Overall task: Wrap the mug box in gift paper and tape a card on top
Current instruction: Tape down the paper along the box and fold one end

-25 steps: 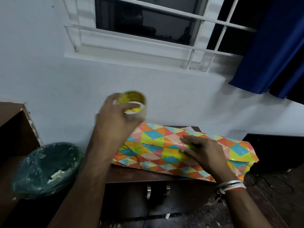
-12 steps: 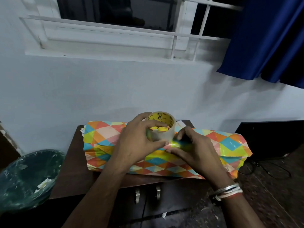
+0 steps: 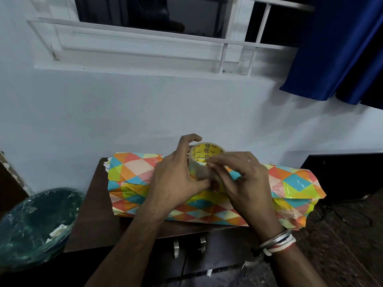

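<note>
My L grip (image 3: 176, 183) clamped on tape roll (image 3: 207, 151), lowered since 1 s ago onto gift paper (image 3: 134, 170), 12 o'clock side. R grip (image 3: 244, 179) quit the seam, now pinches roll. Paper hides mug box, mid bench (image 3: 93, 224). Seam unheld; taping prob. next.

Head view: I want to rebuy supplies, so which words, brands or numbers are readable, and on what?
"Fix": repeated in black on the yellow inner core of the clear tape roll; the round logo beside it is too small to read.
No other text shows.
</note>
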A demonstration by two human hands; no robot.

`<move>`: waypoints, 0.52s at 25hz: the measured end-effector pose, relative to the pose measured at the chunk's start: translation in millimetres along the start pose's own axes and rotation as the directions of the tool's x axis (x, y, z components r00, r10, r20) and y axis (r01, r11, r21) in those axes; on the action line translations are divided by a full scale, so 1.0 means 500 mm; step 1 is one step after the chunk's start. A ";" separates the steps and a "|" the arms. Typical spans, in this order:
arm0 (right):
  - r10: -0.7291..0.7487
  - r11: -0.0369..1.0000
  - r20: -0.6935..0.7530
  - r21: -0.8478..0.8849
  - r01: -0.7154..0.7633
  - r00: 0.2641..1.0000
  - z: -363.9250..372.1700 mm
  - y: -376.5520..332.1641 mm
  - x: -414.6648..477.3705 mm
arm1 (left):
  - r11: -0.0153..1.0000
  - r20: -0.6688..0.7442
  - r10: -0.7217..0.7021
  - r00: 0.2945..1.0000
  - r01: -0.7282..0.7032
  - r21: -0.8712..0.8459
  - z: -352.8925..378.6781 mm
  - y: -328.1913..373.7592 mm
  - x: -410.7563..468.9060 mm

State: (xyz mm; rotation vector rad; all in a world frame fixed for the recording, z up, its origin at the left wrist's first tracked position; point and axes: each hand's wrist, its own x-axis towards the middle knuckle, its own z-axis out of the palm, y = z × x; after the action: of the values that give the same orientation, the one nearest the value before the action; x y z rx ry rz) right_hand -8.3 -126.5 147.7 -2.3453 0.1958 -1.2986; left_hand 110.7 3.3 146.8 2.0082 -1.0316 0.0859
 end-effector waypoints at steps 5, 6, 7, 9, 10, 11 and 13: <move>0.167 0.966 -0.206 0.232 -0.118 0.964 -0.046 -0.026 0.026 | 0.999 -0.013 -0.006 1.000 0.007 0.047 0.002 -0.001 0.001; 0.193 0.959 -0.262 0.254 -0.125 0.946 -0.052 -0.028 0.031 | 0.999 -0.011 -0.007 1.000 0.007 0.043 0.002 -0.001 0.001; 0.259 0.937 -0.332 0.315 -0.152 0.907 -0.059 -0.022 0.038 | 0.999 -0.008 -0.006 1.000 0.007 0.036 0.002 -0.001 0.001; 0.417 0.874 -0.429 0.431 -0.224 0.801 -0.071 0.012 0.047 | 0.999 -0.006 -0.005 1.000 0.006 0.032 0.003 -0.002 0.001; 0.482 0.847 -0.422 0.447 -0.287 0.768 -0.076 0.039 0.049 | 0.999 -0.009 -0.007 1.000 0.007 0.033 0.003 -0.003 0.001; 0.538 0.821 -0.367 0.433 -0.373 0.759 -0.080 0.069 0.048 | 0.999 -0.011 -0.007 1.000 0.007 0.033 0.004 -0.004 0.001; 0.626 0.771 -0.180 0.295 -0.565 0.759 -0.075 0.119 0.041 | 1.000 -0.016 -0.004 1.000 0.004 0.019 0.004 -0.005 0.000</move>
State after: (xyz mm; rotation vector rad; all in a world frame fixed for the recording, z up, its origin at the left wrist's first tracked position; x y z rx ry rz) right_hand -22.7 -198.0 154.0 -1.6853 0.7819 -1.2121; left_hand 112.1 2.6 144.0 2.0235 -1.0203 0.1095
